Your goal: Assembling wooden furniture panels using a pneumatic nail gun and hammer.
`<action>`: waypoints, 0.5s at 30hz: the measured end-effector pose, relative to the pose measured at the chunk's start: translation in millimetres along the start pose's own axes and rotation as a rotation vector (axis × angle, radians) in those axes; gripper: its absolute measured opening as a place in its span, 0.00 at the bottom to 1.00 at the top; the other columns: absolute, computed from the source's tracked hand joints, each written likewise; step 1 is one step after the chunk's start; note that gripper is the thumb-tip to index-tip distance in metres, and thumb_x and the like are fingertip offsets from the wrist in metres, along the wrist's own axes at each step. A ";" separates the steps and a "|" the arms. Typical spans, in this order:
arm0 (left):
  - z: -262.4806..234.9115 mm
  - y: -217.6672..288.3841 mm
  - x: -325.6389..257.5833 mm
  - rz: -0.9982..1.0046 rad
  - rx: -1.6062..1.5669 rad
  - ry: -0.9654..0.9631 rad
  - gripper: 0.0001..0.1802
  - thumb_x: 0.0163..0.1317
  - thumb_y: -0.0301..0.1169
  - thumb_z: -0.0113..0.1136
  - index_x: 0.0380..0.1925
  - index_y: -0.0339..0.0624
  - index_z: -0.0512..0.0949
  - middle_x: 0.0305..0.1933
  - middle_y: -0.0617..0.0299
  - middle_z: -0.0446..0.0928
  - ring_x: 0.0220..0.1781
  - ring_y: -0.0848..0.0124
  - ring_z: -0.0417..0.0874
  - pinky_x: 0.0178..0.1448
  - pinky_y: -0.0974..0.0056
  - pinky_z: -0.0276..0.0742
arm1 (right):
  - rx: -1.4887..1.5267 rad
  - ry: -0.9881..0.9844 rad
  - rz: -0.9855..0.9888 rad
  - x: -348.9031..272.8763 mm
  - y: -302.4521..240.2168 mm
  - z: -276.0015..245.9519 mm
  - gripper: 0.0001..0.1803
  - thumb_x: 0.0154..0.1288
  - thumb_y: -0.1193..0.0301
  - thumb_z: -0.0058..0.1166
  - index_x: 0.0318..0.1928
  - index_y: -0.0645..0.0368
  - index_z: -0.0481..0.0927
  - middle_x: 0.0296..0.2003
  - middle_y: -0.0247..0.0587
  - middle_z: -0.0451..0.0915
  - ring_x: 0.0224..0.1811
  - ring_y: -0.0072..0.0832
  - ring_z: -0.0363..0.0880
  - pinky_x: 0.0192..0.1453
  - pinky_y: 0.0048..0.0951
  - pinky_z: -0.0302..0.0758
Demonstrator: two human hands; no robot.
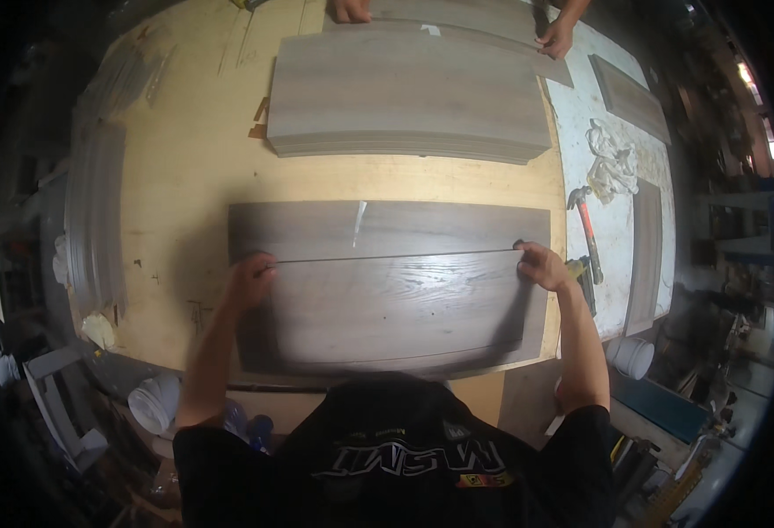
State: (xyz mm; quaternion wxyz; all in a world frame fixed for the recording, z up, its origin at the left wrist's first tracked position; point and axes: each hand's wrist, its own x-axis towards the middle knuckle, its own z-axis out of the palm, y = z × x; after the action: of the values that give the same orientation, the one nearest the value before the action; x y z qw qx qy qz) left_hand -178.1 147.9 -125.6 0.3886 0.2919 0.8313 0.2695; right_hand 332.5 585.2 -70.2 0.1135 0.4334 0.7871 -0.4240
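1. The left hand point(250, 280) is gripping the left end of a grey wood-grain board point(387, 308), its fingers curled over the board's far edge.
2. The right hand point(541, 264) is gripping the same board at its right end, fingers clenched around the far right corner.
3. The board is long, flat and rectangular with a streaky, matte grain; it is lying at the near edge of the table point(184, 176), partly covering a second grey board point(387, 229) of the same look that is showing beyond it.
4. A strip of pale tape point(359, 223) is sticking to the second board near its middle.
5. The table top is light raw plywood, smooth and scuffed with pencil marks.
6. A neat stack of grey boards point(405, 97) is sitting toward the far edge, its layered edges showing.
7. Another person's hands point(556, 37) are resting on boards at the far edge.
8. Along the right edge, a hammer point(586, 231) with a red handle is lying near a crumpled white rag point(611, 163).
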 end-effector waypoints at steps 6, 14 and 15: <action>2.8 8.8 -4.2 0.142 0.018 0.070 0.16 0.61 0.32 0.71 0.47 0.39 0.83 0.44 0.50 0.87 0.48 0.60 0.89 0.54 0.58 0.82 | 0.167 -0.028 -0.005 0.3 4.8 3.5 0.22 0.67 0.72 0.64 0.60 0.53 0.79 0.49 0.39 0.84 0.50 0.27 0.81 0.60 0.31 0.76; 11.4 -8.9 -25.9 0.237 0.184 0.273 0.14 0.64 0.29 0.67 0.50 0.41 0.83 0.47 0.49 0.86 0.50 0.55 0.88 0.56 0.56 0.82 | 0.067 0.001 0.038 1.0 -35.9 4.7 0.22 0.64 0.71 0.66 0.59 0.52 0.81 0.47 0.42 0.85 0.49 0.36 0.84 0.59 0.34 0.78; 21.7 -6.4 -26.9 0.259 0.200 0.345 0.15 0.65 0.28 0.66 0.51 0.41 0.83 0.47 0.49 0.86 0.49 0.53 0.87 0.56 0.56 0.81 | -0.164 0.051 -0.034 0.9 -35.3 2.5 0.22 0.62 0.71 0.66 0.57 0.53 0.82 0.46 0.44 0.84 0.49 0.41 0.83 0.58 0.36 0.78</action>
State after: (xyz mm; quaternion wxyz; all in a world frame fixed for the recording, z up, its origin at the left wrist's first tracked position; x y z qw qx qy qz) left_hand -148.3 129.6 -128.7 0.1724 0.3827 0.8636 0.2793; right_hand 304.0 574.4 -52.1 0.1212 0.4201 0.8289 -0.3488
